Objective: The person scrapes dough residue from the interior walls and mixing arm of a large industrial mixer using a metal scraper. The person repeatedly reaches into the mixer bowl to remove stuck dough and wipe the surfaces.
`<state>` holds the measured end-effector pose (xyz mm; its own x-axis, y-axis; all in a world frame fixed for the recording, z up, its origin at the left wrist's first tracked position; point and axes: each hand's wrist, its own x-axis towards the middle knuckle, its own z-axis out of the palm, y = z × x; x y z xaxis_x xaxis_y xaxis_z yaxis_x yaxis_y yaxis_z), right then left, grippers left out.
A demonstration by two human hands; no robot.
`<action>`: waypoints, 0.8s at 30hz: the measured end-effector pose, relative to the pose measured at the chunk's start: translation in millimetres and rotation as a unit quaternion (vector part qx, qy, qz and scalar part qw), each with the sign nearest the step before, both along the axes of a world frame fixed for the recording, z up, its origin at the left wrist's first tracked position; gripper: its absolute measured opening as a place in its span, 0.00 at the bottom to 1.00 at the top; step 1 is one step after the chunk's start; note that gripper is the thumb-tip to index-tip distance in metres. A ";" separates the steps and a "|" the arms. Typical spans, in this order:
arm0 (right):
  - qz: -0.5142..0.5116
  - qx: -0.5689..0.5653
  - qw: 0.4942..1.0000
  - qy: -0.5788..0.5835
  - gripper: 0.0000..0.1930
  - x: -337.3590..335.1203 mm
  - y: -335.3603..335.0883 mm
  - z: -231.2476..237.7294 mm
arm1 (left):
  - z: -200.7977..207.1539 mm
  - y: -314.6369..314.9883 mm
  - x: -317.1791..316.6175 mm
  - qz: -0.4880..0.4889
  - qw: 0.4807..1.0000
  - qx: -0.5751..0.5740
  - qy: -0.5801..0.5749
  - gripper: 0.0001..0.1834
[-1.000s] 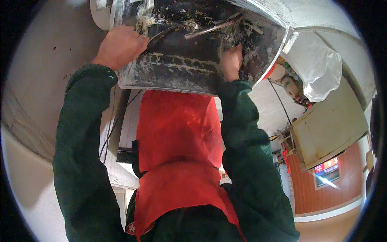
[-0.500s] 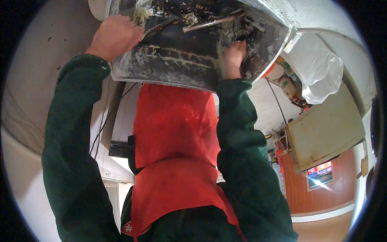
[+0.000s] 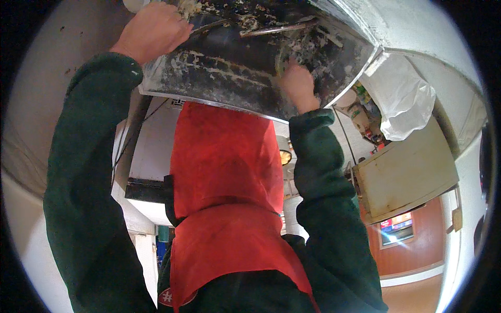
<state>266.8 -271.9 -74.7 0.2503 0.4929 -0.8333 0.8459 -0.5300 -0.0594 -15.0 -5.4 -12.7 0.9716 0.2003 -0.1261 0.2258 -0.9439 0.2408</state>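
A dark metal casing [image 3: 214,73], crusted with pale and brownish grime, spans the top of the view. My left hand [image 3: 155,34] is closed in a fist over the casing's left side; whatever its fingers hold is hidden. Beside its knuckles, a thin strip [image 3: 209,26] runs across the dark surface. Inside the casing's right half, my right hand [image 3: 300,86] is closed with its fingers against the grimy wall, and I cannot make out what is in it. A worn metal bar [image 3: 276,29] lies across the casing just beyond that hand.
A white plastic bag [image 3: 407,104] hangs at the right, near a yellowish cabinet panel [image 3: 407,172]. Behind them is a brown door [image 3: 412,248] with a small bright window. A red apron [image 3: 224,156] covers my front. Pale walls [image 3: 31,104] stand at the left.
My right hand has moved slightly left and nearer to me along the casing's inner wall. My left hand is a little higher in view, still closed at the casing's left side.
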 end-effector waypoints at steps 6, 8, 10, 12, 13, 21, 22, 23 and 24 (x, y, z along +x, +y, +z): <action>0.011 0.031 0.999 -0.001 0.25 25.8 3.0 -23.9 | 12.6 7.5 2.5 -0.019 0.998 -0.018 0.055 0.14; 0.023 0.045 0.999 -0.011 0.24 25.1 -1.1 -27.5 | 12.1 7.1 4.0 -0.017 0.999 -0.026 0.044 0.15; 0.013 0.059 0.998 -0.035 0.24 23.7 -2.2 -28.8 | 10.4 6.5 4.0 -0.007 0.999 -0.025 0.037 0.16; 0.046 0.050 0.997 -0.037 0.23 24.5 1.1 -27.7 | 8.5 5.0 3.3 -0.002 1.000 -0.018 0.021 0.16; 0.055 0.037 0.997 -0.035 0.22 26.2 4.3 -26.8 | 8.1 4.4 2.9 0.000 1.000 -0.014 0.013 0.16; 0.202 -0.002 0.979 -0.021 0.14 45.9 12.8 -30.2 | 10.4 7.3 5.4 -0.023 0.999 -0.038 0.014 0.13; 0.207 0.014 0.978 -0.027 0.14 44.6 8.7 -35.8 | 10.0 7.9 6.3 -0.026 0.999 -0.039 0.012 0.12; 0.231 -0.008 0.973 -0.012 0.14 40.9 3.2 -42.2 | 9.2 7.9 6.9 -0.035 0.999 -0.031 0.013 0.13; 0.248 0.004 0.969 0.004 0.14 32.1 -4.5 -48.7 | 8.3 7.7 7.6 -0.042 0.999 -0.021 0.015 0.13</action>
